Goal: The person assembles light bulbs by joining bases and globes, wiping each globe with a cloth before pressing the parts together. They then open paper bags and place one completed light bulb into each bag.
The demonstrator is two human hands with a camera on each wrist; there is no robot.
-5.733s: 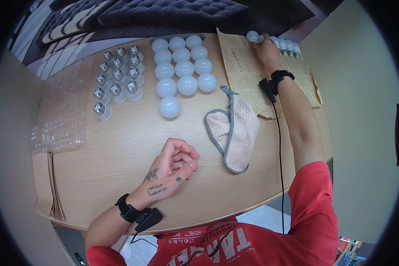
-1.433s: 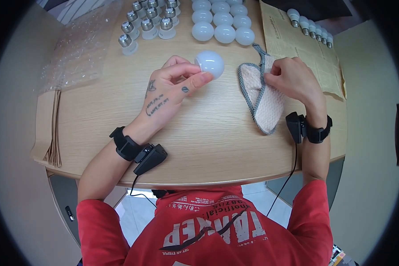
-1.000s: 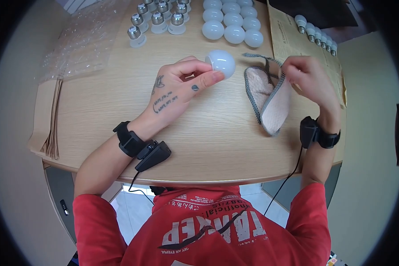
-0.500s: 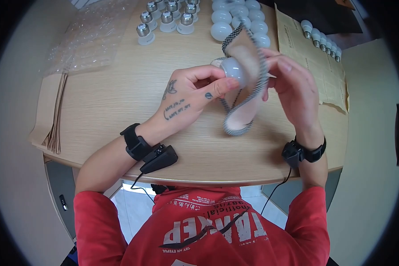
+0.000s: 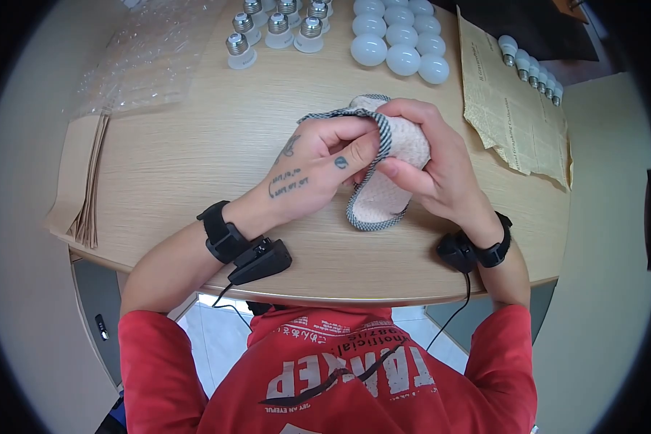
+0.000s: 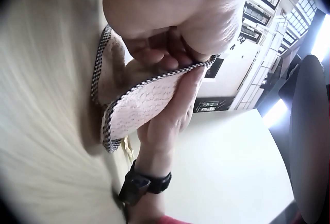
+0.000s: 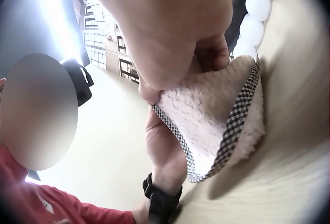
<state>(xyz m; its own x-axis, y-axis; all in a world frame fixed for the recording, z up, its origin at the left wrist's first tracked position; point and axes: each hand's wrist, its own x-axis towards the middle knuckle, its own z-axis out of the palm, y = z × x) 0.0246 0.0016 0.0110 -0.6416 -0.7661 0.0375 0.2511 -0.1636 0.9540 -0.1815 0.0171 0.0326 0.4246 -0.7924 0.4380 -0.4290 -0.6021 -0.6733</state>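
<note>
- Cloth [image 5: 385,201]: pale pink, textured, check trim. Centre of the head view, between both hands, bunched. Lower flap hangs loose; looks lifted off the table [image 5: 217,137], shadow under it.
- Right hand [image 5: 447,165]: grasping the cloth, thumb on the near side, fingers cupped over a rounded bulge.
- Left hand [image 5: 317,163]: fingers curled, thumb and index pinching just inside the trimmed edge. Pinched piece is covered; from the bulge, I'd guess a white globe. Can't confirm.
- Cloth handling: should be soft, limp, near weightless, grippy. Take a handful of the flat middle; a trim-only hold would probably let it flop.
- Wrapped globe, if that's it: likely light, stiff, slick, maybe brittle. Hold by the lower edge, cup the dome through the cloth, don't squeeze. Bare fingers on the dome could slip.
- Same kind, probably: loose white globes [image 5: 403,60], top centre, close rows.
- Screw bases [image 5: 278,31]: left of those, metal ends up.
- Small bulbs [image 5: 534,74]: upper right, in a line by the printed paper [image 5: 510,105].
- Clear plastic wrap [image 5: 141,69] upper left; brown folded paper [image 5: 81,170] below it, at the left edge.
</note>
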